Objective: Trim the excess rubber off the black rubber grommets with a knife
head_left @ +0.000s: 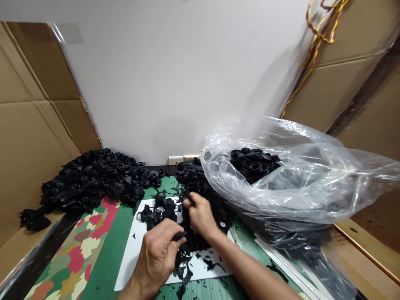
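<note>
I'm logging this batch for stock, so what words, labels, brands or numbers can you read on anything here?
No readable text shows.
Clear plastic bag: no print seen.
Black ribbed moulded parts: no legible marking.
Cardboard sheets: none seen.
White mark among the black scraps: too small to read.

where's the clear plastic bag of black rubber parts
In the head view, the clear plastic bag lies on the right, just beyond the person's right hand and beside the heap of black rubber pieces, with cardboard sheeting behind it.
</note>
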`<state>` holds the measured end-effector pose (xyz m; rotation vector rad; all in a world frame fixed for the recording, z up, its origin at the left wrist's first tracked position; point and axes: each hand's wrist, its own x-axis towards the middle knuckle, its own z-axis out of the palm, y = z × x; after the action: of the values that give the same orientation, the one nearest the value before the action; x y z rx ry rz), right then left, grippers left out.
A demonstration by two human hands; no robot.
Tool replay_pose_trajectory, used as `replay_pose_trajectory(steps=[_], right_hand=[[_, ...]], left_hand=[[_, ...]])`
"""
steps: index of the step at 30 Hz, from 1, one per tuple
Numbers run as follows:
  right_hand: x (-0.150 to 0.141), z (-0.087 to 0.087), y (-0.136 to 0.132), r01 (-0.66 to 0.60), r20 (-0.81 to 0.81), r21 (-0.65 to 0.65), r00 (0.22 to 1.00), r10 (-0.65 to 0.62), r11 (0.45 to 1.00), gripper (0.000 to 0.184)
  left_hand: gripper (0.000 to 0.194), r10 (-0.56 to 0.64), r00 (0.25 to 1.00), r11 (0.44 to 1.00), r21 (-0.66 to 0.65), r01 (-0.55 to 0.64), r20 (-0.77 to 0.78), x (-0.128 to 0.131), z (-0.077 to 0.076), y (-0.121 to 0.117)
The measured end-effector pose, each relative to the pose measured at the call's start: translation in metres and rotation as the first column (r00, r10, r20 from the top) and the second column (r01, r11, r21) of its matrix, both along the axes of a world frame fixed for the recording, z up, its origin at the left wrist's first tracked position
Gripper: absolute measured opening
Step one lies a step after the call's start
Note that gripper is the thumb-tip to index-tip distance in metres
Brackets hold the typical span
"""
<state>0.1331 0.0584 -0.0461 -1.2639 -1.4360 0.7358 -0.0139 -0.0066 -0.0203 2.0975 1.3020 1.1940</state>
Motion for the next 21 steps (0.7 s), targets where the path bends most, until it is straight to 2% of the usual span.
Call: replay_pose_trajectory(steps=[1, 3, 5, 8, 12, 17, 21], right_hand=[[0.008, -0.001, 0.006, 0.04, 0.002, -0.014, 0.999, -0.04, 0.999, 0.014], [0.021, -0.003, 0.012, 0.078, 0.012, -0.024, 0.997, -0.078, 0.997, 0.016], [0.026, -0.003, 0.012, 0.052, 0.027, -0.012, 0.998, -0.052, 0.999, 0.016], [0.021, 0.001, 0.002, -0.063, 0.038, 0.002, 0.997, 0.063, 0.998, 0.016], [0.014, 0.007, -0.01, -0.253, 0.044, 0.037, 0.967, 0.252, 0.967, 0.011], [0.007, 0.013, -0.02, -0.19, -0.073, 0.205, 0.975, 0.208, 0.96, 0.012], [-0.007, 0.011, -0.03, -0.255, -0.026, 0.29, 0.961, 0.274, 0.922, 0.021]], left_hand=[[0.01, -0.009, 0.997, 0.999, -0.039, 0.012, 0.073, -0.001, 0.001, 0.001], [0.012, 0.1, 0.97, 0.976, -0.21, -0.053, 0.22, -0.003, 0.002, 0.005], [0.025, 0.223, 0.912, 0.921, -0.38, -0.082, 0.343, -0.005, 0.003, 0.011], [0.032, 0.299, 0.839, 0.873, -0.486, -0.048, 0.454, -0.007, 0.005, 0.016], [0.029, 0.292, 0.814, 0.894, -0.445, -0.046, 0.502, -0.009, 0.003, 0.017], [0.026, 0.261, 0.824, 0.925, -0.376, -0.064, 0.503, -0.009, 0.0, 0.019], [0.023, 0.191, 0.866, 0.949, -0.311, -0.043, 0.462, -0.007, 0.001, 0.019]])
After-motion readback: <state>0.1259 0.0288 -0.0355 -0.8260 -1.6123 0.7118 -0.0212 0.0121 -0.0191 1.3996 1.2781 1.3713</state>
